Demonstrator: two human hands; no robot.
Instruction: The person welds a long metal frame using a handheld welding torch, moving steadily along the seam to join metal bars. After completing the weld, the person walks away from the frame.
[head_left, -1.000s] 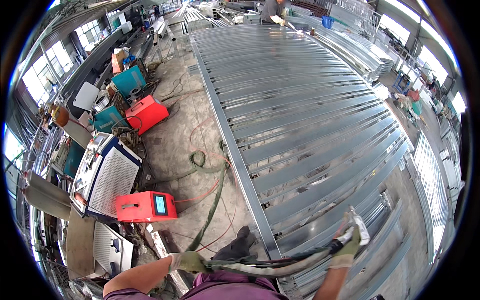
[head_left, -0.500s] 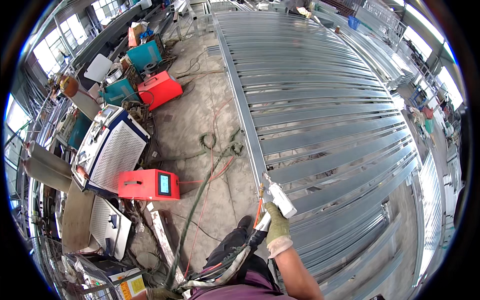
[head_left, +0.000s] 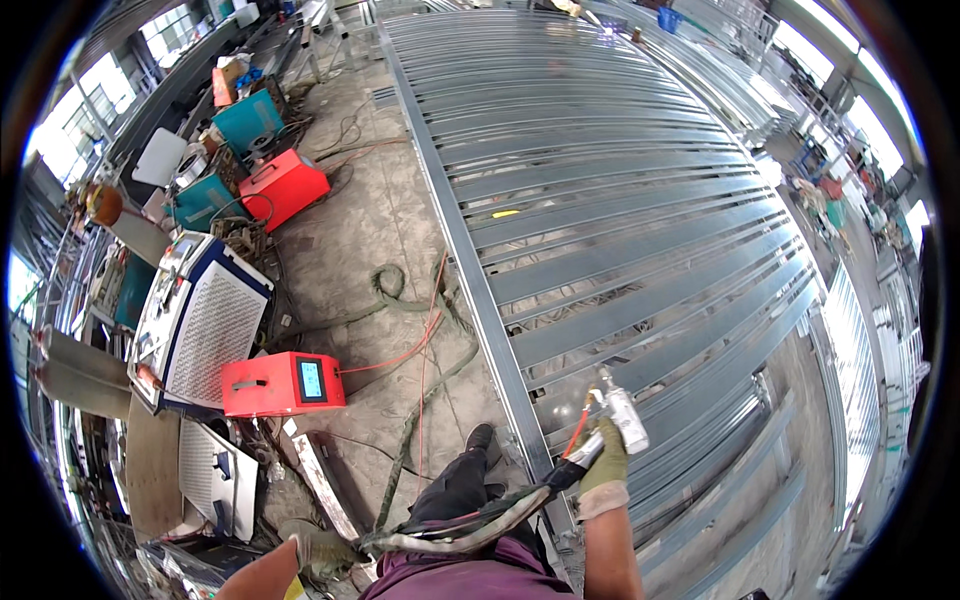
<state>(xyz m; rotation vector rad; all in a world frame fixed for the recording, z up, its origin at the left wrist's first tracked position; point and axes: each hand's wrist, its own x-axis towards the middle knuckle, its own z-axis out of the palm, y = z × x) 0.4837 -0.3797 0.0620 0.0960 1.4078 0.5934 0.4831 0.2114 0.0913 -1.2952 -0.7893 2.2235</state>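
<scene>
From my remote post, I see the right hand (head_left: 606, 462) wrapped round the white handheld torch (head_left: 626, 422), which hangs above the near end of the slatted metal frame (head_left: 560, 283). Left hand (head_left: 326, 552) beside the hose bundle (head_left: 455, 538); whether it grips, I cannot tell. Red machine (head_left: 265, 388) stands left.

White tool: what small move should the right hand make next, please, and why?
Perhaps hold the white tool steady and check its tip: the right hand grips it, and the tip appears over the slats, but contact with them cannot be told here.
</scene>
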